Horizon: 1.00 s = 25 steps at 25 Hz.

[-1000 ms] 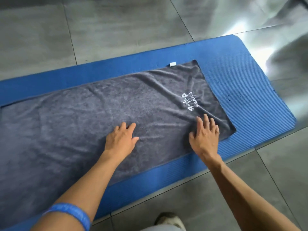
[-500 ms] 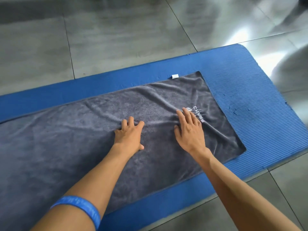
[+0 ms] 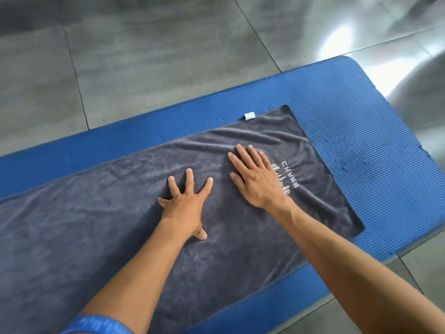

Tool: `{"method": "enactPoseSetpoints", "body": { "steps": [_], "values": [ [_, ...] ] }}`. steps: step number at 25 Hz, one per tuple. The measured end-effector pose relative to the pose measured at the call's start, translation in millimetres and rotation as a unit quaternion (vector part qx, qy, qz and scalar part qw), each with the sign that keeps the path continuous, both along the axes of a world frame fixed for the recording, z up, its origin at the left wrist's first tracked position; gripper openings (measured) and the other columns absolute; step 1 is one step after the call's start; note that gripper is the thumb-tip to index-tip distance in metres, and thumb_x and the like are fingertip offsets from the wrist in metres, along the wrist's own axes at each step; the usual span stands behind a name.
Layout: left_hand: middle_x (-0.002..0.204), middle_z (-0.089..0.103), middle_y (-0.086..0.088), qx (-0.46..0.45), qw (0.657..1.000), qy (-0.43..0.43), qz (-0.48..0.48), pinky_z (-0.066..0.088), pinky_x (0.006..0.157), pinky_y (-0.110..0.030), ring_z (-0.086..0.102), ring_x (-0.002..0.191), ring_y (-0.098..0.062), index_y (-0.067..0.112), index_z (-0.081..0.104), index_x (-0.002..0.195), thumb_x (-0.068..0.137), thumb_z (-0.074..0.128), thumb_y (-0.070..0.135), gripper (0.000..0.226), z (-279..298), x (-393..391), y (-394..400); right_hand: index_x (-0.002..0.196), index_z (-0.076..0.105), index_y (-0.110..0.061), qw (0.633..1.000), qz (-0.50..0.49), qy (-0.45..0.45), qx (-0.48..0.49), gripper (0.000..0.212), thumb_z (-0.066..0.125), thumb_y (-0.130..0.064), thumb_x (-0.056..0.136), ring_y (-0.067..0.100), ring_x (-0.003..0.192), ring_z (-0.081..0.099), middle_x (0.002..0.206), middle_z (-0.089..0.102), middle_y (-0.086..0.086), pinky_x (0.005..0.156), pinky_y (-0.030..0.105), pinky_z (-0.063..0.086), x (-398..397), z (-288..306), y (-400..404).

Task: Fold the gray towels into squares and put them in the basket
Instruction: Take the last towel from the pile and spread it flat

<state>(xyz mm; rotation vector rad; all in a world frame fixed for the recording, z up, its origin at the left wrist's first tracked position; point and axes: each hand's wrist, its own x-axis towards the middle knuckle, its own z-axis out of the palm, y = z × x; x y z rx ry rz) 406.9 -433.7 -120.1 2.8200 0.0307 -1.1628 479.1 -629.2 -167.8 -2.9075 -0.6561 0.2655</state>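
Note:
A long gray towel (image 3: 96, 227) lies spread flat on a blue ribbed mat (image 3: 361, 131), running off the left edge of view. White embroidered lettering shows near its right end, and a small white tag sticks out at its far edge. My left hand (image 3: 185, 203) presses flat on the towel's middle with fingers spread. My right hand (image 3: 255, 179) lies flat beside it, fingers straight, partly covering the lettering. A few creases run across the far right part of the towel. No basket is in view.
The mat lies on a gray tiled floor (image 3: 144, 56) with glare at the upper right. A blue wristband (image 3: 96, 325) is on my left forearm. The mat's right end beyond the towel is bare, with small nicks in it.
Both hands have slid away from me across the towel, from near its front edge toward its middle and far side. My right hand has moved left onto the lettering.

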Motion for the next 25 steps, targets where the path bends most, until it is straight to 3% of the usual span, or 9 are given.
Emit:
{"method": "enactPoseSetpoints", "body": {
  "steps": [1, 5, 9, 13, 15, 17, 19, 22, 25],
  "values": [
    [0.151, -0.042, -0.009, 0.001, 1.0, -0.003, -0.002, 0.027, 0.106, -0.071, -0.021, 0.14, -0.054, 0.044, -0.024, 0.147, 0.066, 0.086, 0.044, 0.137, -1, -1, 0, 0.157, 0.018, -0.032, 1.0, 0.011, 0.018, -0.02, 0.062, 0.019, -0.057, 0.1, 0.026, 0.153, 0.004, 0.166, 0.01, -0.003, 0.123, 0.047, 0.004, 7, 0, -1],
    [0.151, -0.042, -0.009, -0.002, 1.0, -0.004, -0.011, 0.028, 0.106, -0.071, -0.02, 0.14, -0.055, 0.044, -0.025, 0.146, 0.065, 0.086, 0.046, 0.138, -3, -1, 2, 0.156, 0.002, -0.04, 0.984, -0.156, 0.077, -0.031, 0.069, 0.019, -0.069, 0.096, 0.025, 0.152, -0.009, 0.166, -0.007, -0.006, 0.12, 0.049, -0.01, 84, 1, -26],
    [0.15, -0.043, -0.009, 0.0, 1.0, -0.007, -0.016, 0.028, 0.105, -0.071, -0.021, 0.139, -0.055, 0.043, -0.026, 0.146, 0.066, 0.085, 0.046, 0.137, -4, -1, 2, 0.157, 0.0, -0.037, 0.967, -0.234, 0.102, -0.028, 0.071, 0.019, -0.068, 0.096, 0.027, 0.151, -0.013, 0.166, -0.009, -0.001, 0.121, 0.051, -0.01, 125, 10, -39],
    [0.149, -0.044, -0.009, -0.009, 1.0, -0.004, -0.013, 0.025, 0.106, -0.072, -0.022, 0.139, -0.055, 0.044, -0.026, 0.146, 0.066, 0.085, 0.046, 0.137, -6, -1, 4, 0.158, 0.012, -0.031, 0.988, -0.15, -0.033, 0.004, 0.062, 0.022, -0.055, 0.101, 0.026, 0.153, -0.002, 0.166, 0.003, 0.0, 0.123, 0.048, -0.003, 64, 3, -25],
    [0.15, -0.043, -0.009, -0.007, 1.0, -0.003, -0.013, 0.026, 0.106, -0.072, -0.022, 0.139, -0.055, 0.044, -0.026, 0.146, 0.066, 0.086, 0.047, 0.137, -6, -1, 4, 0.157, 0.008, -0.035, 0.992, -0.127, 0.003, -0.026, 0.062, 0.017, -0.059, 0.101, 0.025, 0.153, -0.005, 0.166, 0.0, -0.002, 0.122, 0.049, -0.005, 53, -5, -41],
    [0.151, -0.042, -0.009, -0.004, 1.0, -0.01, -0.015, 0.027, 0.105, -0.071, -0.021, 0.14, -0.055, 0.045, -0.025, 0.146, 0.064, 0.086, 0.048, 0.138, -6, -2, 3, 0.157, 0.001, -0.035, 0.975, -0.212, 0.051, -0.046, 0.064, 0.013, -0.06, 0.1, 0.026, 0.152, -0.012, 0.166, -0.007, -0.001, 0.121, 0.052, -0.01, 69, 1, -55],
    [0.151, -0.041, -0.008, -0.007, 1.0, -0.014, -0.014, 0.028, 0.105, -0.07, -0.02, 0.14, -0.054, 0.045, -0.024, 0.146, 0.064, 0.086, 0.048, 0.137, -4, -2, 3, 0.158, 0.006, -0.028, 0.969, -0.243, 0.0, -0.053, 0.063, 0.017, -0.054, 0.102, 0.029, 0.152, -0.009, 0.166, -0.003, 0.004, 0.121, 0.053, -0.006, 65, 16, -53],
    [0.152, -0.04, -0.007, -0.01, 1.0, -0.018, -0.008, 0.029, 0.106, -0.069, -0.02, 0.141, -0.053, 0.046, -0.023, 0.147, 0.065, 0.086, 0.048, 0.136, -2, -3, 4, 0.157, 0.023, -0.023, 0.99, -0.123, -0.058, 0.038, 0.058, 0.027, -0.046, 0.103, 0.03, 0.152, 0.009, 0.165, 0.015, 0.005, 0.123, 0.047, 0.006, -31, 17, -28],
    [0.155, -0.035, -0.006, 0.015, 1.0, -0.022, -0.003, 0.031, 0.107, -0.065, -0.016, 0.143, -0.049, 0.046, -0.022, 0.147, 0.066, 0.085, 0.048, 0.134, 3, -6, -1, 0.156, 0.022, -0.032, 0.996, -0.093, -0.005, -0.008, 0.059, 0.026, -0.054, 0.101, 0.026, 0.152, 0.01, 0.165, 0.013, -0.003, 0.122, 0.044, 0.006, -123, -2, -52]
  ]
}}
